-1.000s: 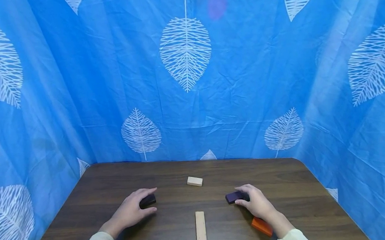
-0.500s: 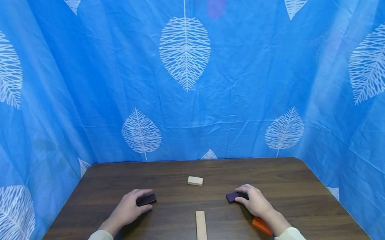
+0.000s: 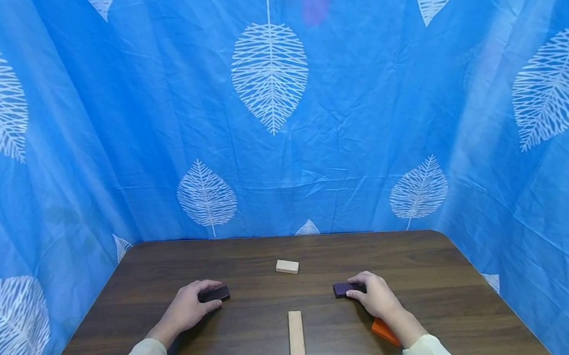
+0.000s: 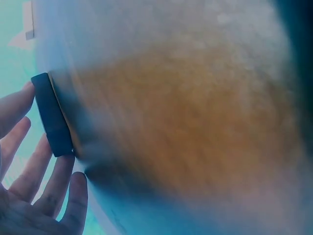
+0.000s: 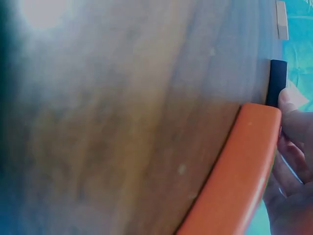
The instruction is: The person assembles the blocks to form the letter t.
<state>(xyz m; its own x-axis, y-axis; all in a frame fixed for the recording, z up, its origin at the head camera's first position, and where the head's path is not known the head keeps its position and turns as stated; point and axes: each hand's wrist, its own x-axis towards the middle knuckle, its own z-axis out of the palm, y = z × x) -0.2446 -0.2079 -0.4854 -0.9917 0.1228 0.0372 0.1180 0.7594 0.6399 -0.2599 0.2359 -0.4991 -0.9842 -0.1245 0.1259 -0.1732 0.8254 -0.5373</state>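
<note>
On the left of the table, my left hand [image 3: 189, 305] holds a dark, nearly black block [image 3: 217, 294] between thumb and fingers. The left wrist view has that block [image 4: 51, 115] with the thumb at its upper end and fingertips along its side and lower end. To the right, my right hand [image 3: 375, 294] pinches a dark purple block [image 3: 343, 290], the thumb on its near side; the hand covers its right end. Beneath the right wrist lies an orange block [image 3: 384, 332], large in the right wrist view [image 5: 239, 166] and not touched by the fingers there.
A pale wooden block [image 3: 296, 335] lies lengthwise at the middle front of the brown wooden table [image 3: 257, 323]. Another pale block [image 3: 287, 266] lies farther back, between the hands. A blue curtain [image 3: 360, 107] with white leaf prints surrounds the table's back and sides.
My left hand's thumb and fingers have drawn in around the dark block, and the hand has shifted slightly left. The right hand stays at the purple block. The pale blocks have stayed in place.
</note>
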